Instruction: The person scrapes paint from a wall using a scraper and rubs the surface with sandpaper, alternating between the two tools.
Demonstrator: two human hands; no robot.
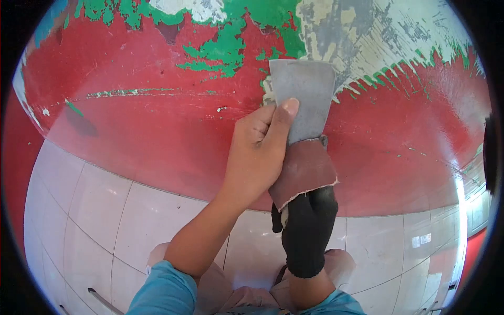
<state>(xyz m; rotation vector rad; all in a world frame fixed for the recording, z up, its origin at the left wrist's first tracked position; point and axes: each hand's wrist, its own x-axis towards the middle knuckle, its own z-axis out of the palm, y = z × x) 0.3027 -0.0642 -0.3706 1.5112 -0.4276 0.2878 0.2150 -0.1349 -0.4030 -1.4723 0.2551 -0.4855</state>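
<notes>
Black-gloved, the right hand (308, 231) clasps the scraper (303, 100) by its handle, wrapped in frayed brown cloth (304, 170). Its flat grey metal blade points straight up against the flaking red wall (157, 131). The left hand (257, 152) closes its grip on the blade, thumb pressed flat.

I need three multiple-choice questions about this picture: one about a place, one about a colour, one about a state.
1. The scraper rests: A on the tiles; B against the painted wall; C in a bucket.
2. The glove on the right hand is: A black; B yellow; C white.
3. The left hand: A hangs free; B presses a finger on the scraper; C lies on the tiles.
Answers: B, its blade lies on the red wall; A, the glove is plainly black; B, a fingertip sits on the metal.
</notes>
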